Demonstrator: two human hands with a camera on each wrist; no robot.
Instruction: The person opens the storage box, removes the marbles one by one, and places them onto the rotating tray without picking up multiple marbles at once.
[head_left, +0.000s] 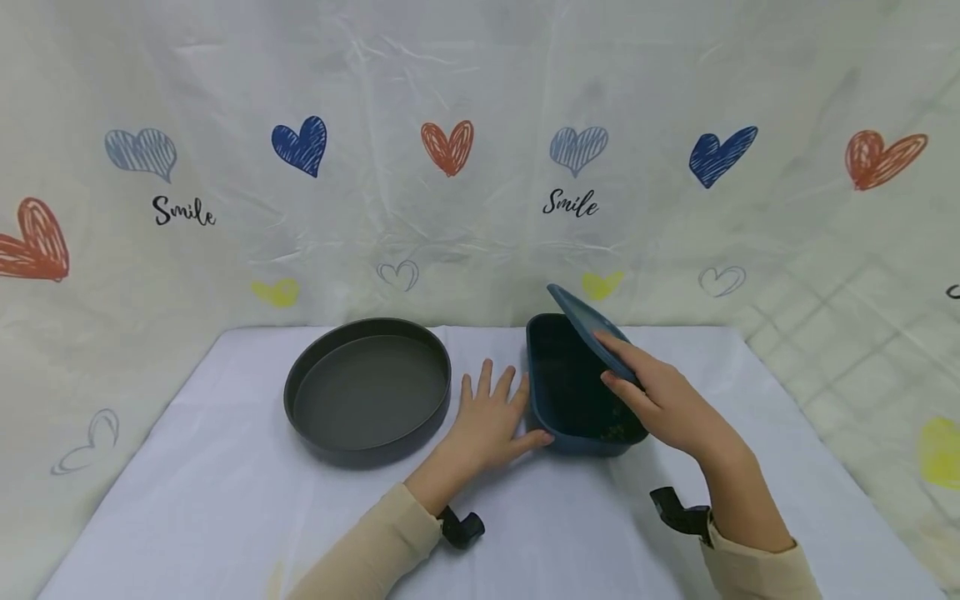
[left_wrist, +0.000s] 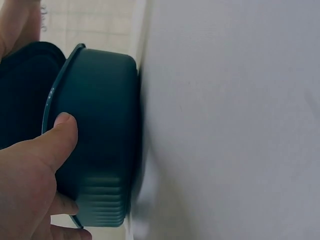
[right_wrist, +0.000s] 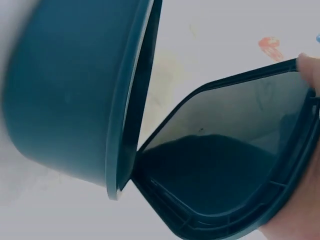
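Blue lid (head_left: 587, 320), smooth, round-cornered, tilts over the ribbed tub (left_wrist: 102, 135).

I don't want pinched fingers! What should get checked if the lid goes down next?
1. Lid held: ok, the right hand grips it.
2. Lid lined up: not ok, it's tilted above the container.
3. Fingers away from the rim: not ok, the left hand's thumb is close.
4. Container standing flat: ok, its base is on the table.
5. Pan out of the way: ok, it's apart.
6. Container's contents: cannot tell, too dark inside.
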